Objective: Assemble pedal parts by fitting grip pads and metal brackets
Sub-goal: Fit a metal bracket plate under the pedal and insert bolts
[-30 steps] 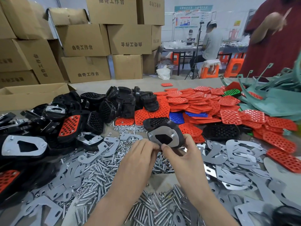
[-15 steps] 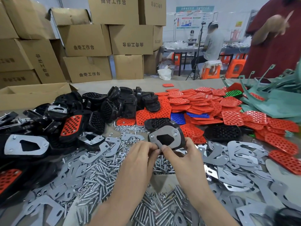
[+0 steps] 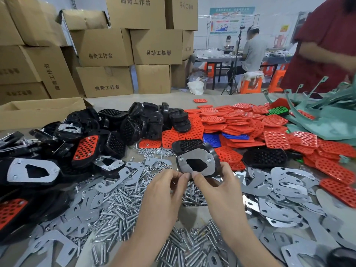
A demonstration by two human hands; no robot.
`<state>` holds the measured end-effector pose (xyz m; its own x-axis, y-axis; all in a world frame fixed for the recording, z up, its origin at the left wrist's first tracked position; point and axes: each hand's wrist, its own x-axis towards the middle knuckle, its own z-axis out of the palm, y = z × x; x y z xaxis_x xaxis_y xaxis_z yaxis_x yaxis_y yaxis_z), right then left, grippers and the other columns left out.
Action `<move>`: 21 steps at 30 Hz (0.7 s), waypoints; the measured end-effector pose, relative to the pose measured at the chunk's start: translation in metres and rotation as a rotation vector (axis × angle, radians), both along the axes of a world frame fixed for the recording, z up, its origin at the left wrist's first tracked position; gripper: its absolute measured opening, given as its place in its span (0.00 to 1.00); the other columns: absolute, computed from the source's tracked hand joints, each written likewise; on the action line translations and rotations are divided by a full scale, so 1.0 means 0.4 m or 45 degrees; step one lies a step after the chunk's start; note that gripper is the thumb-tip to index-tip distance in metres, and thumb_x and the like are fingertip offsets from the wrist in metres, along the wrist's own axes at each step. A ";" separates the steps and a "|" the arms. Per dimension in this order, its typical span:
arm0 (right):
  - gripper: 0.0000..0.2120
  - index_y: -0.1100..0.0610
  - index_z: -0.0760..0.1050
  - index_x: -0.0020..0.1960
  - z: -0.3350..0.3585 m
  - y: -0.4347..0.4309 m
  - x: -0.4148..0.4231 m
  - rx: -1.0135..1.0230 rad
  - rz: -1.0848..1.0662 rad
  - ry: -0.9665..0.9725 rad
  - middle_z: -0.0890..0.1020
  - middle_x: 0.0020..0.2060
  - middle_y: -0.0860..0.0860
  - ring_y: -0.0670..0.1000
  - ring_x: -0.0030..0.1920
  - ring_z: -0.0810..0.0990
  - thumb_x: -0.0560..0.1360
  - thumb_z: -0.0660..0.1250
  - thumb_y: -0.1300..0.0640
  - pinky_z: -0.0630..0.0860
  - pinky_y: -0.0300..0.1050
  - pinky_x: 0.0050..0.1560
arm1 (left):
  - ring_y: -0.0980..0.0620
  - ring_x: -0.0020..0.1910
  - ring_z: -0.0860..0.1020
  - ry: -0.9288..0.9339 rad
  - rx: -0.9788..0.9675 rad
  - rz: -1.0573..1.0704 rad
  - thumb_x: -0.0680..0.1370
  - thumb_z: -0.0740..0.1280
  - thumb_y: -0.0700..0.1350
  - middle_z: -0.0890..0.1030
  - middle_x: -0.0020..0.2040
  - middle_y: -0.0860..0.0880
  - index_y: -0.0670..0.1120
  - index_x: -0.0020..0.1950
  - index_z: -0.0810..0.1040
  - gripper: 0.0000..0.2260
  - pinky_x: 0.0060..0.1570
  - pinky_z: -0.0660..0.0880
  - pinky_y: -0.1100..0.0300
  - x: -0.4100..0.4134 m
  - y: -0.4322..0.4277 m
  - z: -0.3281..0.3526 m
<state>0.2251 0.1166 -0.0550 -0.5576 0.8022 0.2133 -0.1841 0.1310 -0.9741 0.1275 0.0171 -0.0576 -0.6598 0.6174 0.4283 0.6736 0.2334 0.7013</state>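
Tabletop [image 3: 146,100] carrying bolts [image 3: 119,205], metal brackets [image 3: 289,182], red grip pads [image 3: 231,120]; cartons [image 3: 104,47] standing far left. Left hand [image 3: 163,189] and right hand [image 3: 217,187] pinching black pedal [image 3: 196,160].

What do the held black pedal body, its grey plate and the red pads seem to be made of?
The pedal body: likely moulded plastic, glossy black, rounded rim. The plate: apparently sheet metal, matte grey, thin, flat, stamped cutout. The red pads: probably rubber or soft plastic, matte, perforated; which one, cannot tell.
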 end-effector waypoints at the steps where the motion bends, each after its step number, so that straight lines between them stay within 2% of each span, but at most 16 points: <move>1: 0.09 0.46 0.77 0.46 0.001 -0.003 0.000 0.015 0.007 0.009 0.86 0.40 0.43 0.50 0.42 0.82 0.75 0.76 0.56 0.76 0.32 0.41 | 0.60 0.39 0.76 -0.012 0.004 -0.002 0.76 0.55 0.67 0.78 0.38 0.57 0.57 0.45 0.77 0.18 0.37 0.67 0.65 0.002 0.000 0.001; 5: 0.11 0.42 0.77 0.46 -0.001 -0.003 0.000 0.077 0.023 0.021 0.86 0.39 0.45 0.53 0.39 0.81 0.75 0.76 0.56 0.77 0.38 0.40 | 0.60 0.40 0.75 -0.013 -0.001 -0.010 0.76 0.54 0.65 0.77 0.39 0.58 0.56 0.45 0.76 0.17 0.38 0.66 0.66 0.007 -0.002 0.006; 7: 0.11 0.42 0.77 0.47 -0.001 -0.001 0.000 0.092 0.041 0.020 0.87 0.41 0.44 0.54 0.42 0.84 0.76 0.76 0.56 0.78 0.36 0.40 | 0.60 0.44 0.74 0.077 -0.009 -0.035 0.78 0.54 0.63 0.75 0.41 0.60 0.54 0.45 0.74 0.16 0.41 0.67 0.67 0.006 -0.005 0.004; 9: 0.11 0.42 0.77 0.47 0.001 0.002 0.002 0.087 0.063 0.017 0.87 0.42 0.44 0.52 0.44 0.85 0.76 0.75 0.57 0.78 0.33 0.43 | 0.59 0.45 0.72 0.235 -0.024 -0.041 0.80 0.55 0.61 0.73 0.43 0.61 0.52 0.45 0.74 0.16 0.44 0.68 0.66 0.002 -0.006 0.005; 13: 0.10 0.42 0.77 0.48 0.002 0.015 0.004 0.089 0.041 -0.012 0.87 0.44 0.42 0.46 0.45 0.85 0.76 0.76 0.55 0.78 0.38 0.46 | 0.58 0.43 0.69 0.669 -0.063 -0.020 0.82 0.59 0.52 0.70 0.44 0.58 0.49 0.48 0.75 0.09 0.46 0.67 0.64 -0.010 0.000 0.008; 14: 0.10 0.42 0.78 0.48 0.003 0.018 0.004 0.090 0.030 -0.016 0.87 0.43 0.42 0.44 0.44 0.85 0.76 0.76 0.55 0.77 0.36 0.45 | 0.58 0.43 0.69 0.726 -0.065 -0.031 0.82 0.60 0.51 0.71 0.44 0.57 0.50 0.49 0.74 0.08 0.47 0.68 0.64 -0.012 0.001 0.008; 16: 0.09 0.42 0.79 0.48 0.006 0.023 0.005 0.079 0.012 -0.013 0.86 0.41 0.41 0.41 0.41 0.84 0.75 0.76 0.54 0.75 0.31 0.41 | 0.60 0.45 0.70 0.701 -0.041 -0.053 0.82 0.60 0.51 0.73 0.46 0.58 0.51 0.51 0.74 0.06 0.50 0.68 0.66 -0.015 0.002 0.006; 18: 0.08 0.40 0.80 0.48 0.010 0.029 0.008 0.033 0.007 -0.010 0.86 0.40 0.40 0.41 0.41 0.85 0.75 0.75 0.53 0.75 0.30 0.40 | 0.62 0.47 0.71 0.584 -0.029 -0.063 0.82 0.60 0.53 0.74 0.47 0.60 0.53 0.52 0.75 0.07 0.53 0.67 0.68 -0.013 0.000 0.006; 21: 0.06 0.40 0.82 0.49 0.007 0.041 0.008 -0.035 0.008 -0.026 0.86 0.43 0.40 0.45 0.45 0.86 0.77 0.74 0.51 0.77 0.42 0.48 | 0.64 0.50 0.72 0.487 -0.053 -0.042 0.81 0.59 0.57 0.75 0.49 0.62 0.55 0.55 0.76 0.10 0.53 0.68 0.70 -0.008 -0.006 0.010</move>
<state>0.2283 0.1329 -0.0523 -0.5669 0.8039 0.1799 -0.1652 0.1030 -0.9809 0.1244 0.0147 -0.0538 -0.4367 0.6576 0.6139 0.8924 0.2304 0.3879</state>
